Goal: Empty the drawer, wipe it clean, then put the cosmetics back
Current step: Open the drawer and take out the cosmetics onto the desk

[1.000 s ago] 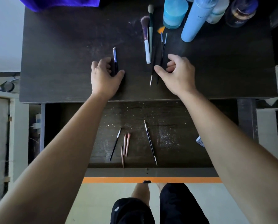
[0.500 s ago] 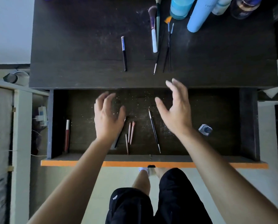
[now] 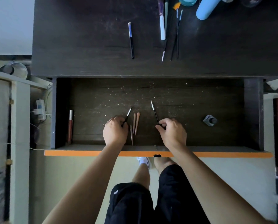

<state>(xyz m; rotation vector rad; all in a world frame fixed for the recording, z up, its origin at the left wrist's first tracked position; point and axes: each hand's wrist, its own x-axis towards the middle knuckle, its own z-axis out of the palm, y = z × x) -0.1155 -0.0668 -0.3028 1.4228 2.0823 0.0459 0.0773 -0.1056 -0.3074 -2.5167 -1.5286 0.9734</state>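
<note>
The dark drawer (image 3: 253,110) with an orange front edge stands pulled out, its floor speckled with glitter. My left hand (image 3: 114,132) pinches the lower end of a small black brush (image 3: 128,114) with a silver ferrule. My right hand (image 3: 172,132) pinches the lower end of a thin black liner brush (image 3: 154,111). Between my hands lie three pink pencils (image 3: 134,125). A lip gloss tube (image 3: 70,125) lies along the drawer's left wall, and a small grey bottle (image 3: 209,120) sits at the right.
On the dark tabletop (image 3: 70,38) above the drawer lie a blue-banded brush (image 3: 131,40) and several more brushes (image 3: 169,29) further right. A light blue bottle (image 3: 207,8) and other containers stand at the back right. A white cabinet (image 3: 18,126) flanks the left side.
Both hands came back from the tabletop, where they left brushes, down into the drawer. Each now pinches a brush there. The view has tilted down toward the drawer.
</note>
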